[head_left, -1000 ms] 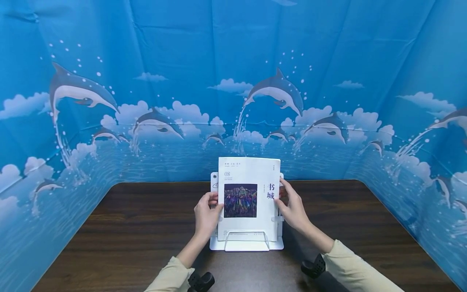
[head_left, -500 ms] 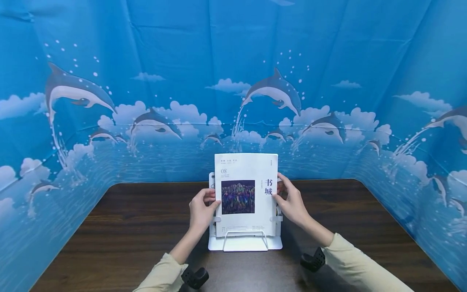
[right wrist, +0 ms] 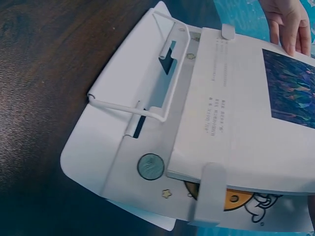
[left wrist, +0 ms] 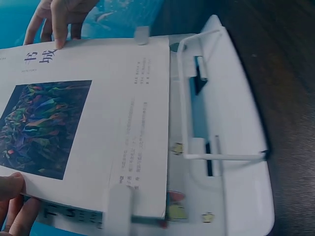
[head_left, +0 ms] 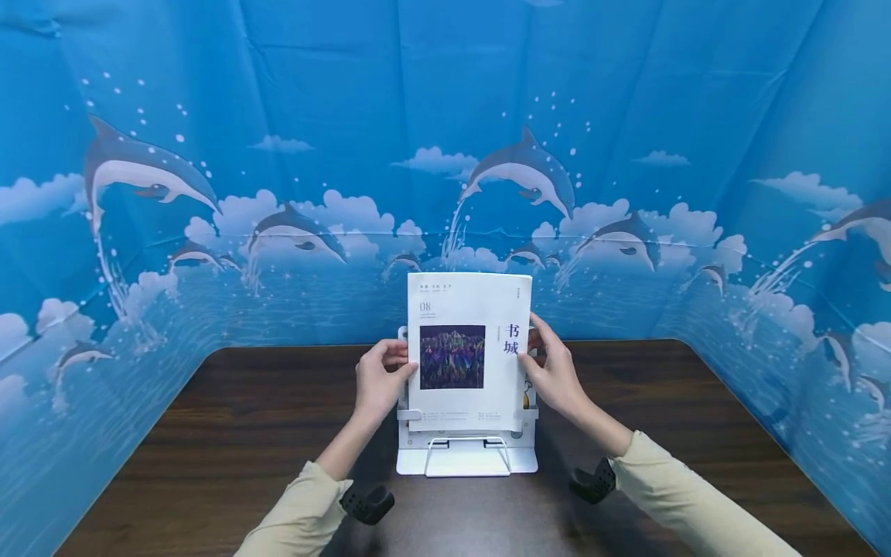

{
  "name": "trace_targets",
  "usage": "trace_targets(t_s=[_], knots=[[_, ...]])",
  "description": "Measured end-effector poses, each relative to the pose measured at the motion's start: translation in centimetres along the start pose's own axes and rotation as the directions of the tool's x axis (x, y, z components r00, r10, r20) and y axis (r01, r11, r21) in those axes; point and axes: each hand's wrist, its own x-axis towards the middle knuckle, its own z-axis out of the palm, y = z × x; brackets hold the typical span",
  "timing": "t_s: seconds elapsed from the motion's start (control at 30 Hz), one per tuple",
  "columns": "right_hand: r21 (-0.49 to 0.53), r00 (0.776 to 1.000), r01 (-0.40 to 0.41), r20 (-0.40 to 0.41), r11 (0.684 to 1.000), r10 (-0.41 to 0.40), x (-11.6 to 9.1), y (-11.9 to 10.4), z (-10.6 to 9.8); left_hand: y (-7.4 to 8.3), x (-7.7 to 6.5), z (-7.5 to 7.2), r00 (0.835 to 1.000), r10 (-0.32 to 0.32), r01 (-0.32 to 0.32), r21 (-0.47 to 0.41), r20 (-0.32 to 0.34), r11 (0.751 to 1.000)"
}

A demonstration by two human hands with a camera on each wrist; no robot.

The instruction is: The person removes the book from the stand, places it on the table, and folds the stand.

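A white magazine (head_left: 468,352) with a dark colourful picture and Chinese characters on its cover stands upright against a white book stand (head_left: 411,461). Its bottom edge is above the stand's wire ledge (left wrist: 185,98). My left hand (head_left: 379,381) pinches the left edge, thumb on the cover and fingers behind. On the right edge my right hand (head_left: 557,375) holds it the same way. Two white page clips, the left one (left wrist: 119,209) and the right one (right wrist: 210,189), overlap the cover's lower edges. Cartoon prints show on the stand's back plate.
The stand rests on a dark wooden table (head_left: 264,433). Behind the table hangs a blue cloth (head_left: 362,93) printed with dolphins, its sides enclosing the tabletop. A black wrist device (head_left: 369,504) sits at each cuff.
Both hands have raised the magazine, so its lower edge has left the wire ledge and more of the stand's back plate shows beneath it. The stand has stayed in place.
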Motion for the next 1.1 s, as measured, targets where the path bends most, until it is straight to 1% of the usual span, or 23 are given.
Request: trace_targets(t_s=[0.03, 0.1, 0.17, 0.37, 0.5, 0.63, 0.73, 0.8, 1.0, 1.1], knots=[[-0.003, 1.000, 0.014, -0.005, 1.000, -0.014, 0.1, -0.1, 0.0, 0.1, 0.2, -0.1, 1.000, 0.005, -0.005, -0.002, -0.004, 1.000], [-0.005, 0.999, 0.042, -0.015, 0.999, -0.042, 0.2, -1.4, -0.2, 0.5, 0.5, -0.2, 1.000, 0.017, -0.018, -0.013, -0.015, 1.000], [-0.012, 0.998, 0.064, -0.022, 0.998, -0.064, 0.4, -1.8, -0.2, 0.9, 0.6, -0.3, 0.999, 0.026, -0.026, -0.032, -0.024, 0.999], [-0.006, 0.992, 0.119, -0.035, 0.993, -0.119, 1.1, -2.2, -0.3, 1.6, 1.0, -0.7, 0.998, 0.039, -0.042, -0.067, -0.046, 0.997], [0.009, 0.990, 0.134, -0.035, 0.991, -0.133, 1.3, -2.4, -0.5, 1.8, 1.1, -0.9, 0.998, 0.038, -0.041, -0.073, -0.050, 0.996], [0.012, 0.986, 0.162, -0.031, 0.987, -0.161, 1.6, -2.6, -0.8, 2.1, 1.2, -1.0, 0.997, 0.052, -0.058, -0.094, -0.065, 0.994], [0.013, 0.981, 0.192, -0.026, 0.981, -0.192, 1.8, -2.5, -1.0, 2.3, 1.2, -1.0, 0.995, 0.059, -0.068, -0.106, -0.081, 0.992], [0.015, 0.978, 0.206, -0.018, 0.978, -0.206, 2.0, -2.2, -1.1, 2.5, 1.2, -1.0, 0.995, 0.051, -0.061, -0.112, -0.088, 0.992], [0.005, 0.983, 0.185, 0.020, 0.983, -0.185, 2.3, -0.1, -1.5, 3.0, 0.9, -1.0, 0.996, 0.021, -0.030, -0.106, -0.086, 0.994], [-0.012, 0.982, 0.186, 0.034, 0.982, -0.186, 2.4, 0.2, -1.8, 3.3, 0.8, -1.0, 0.996, 0.023, -0.033, -0.114, -0.082, 0.993]])
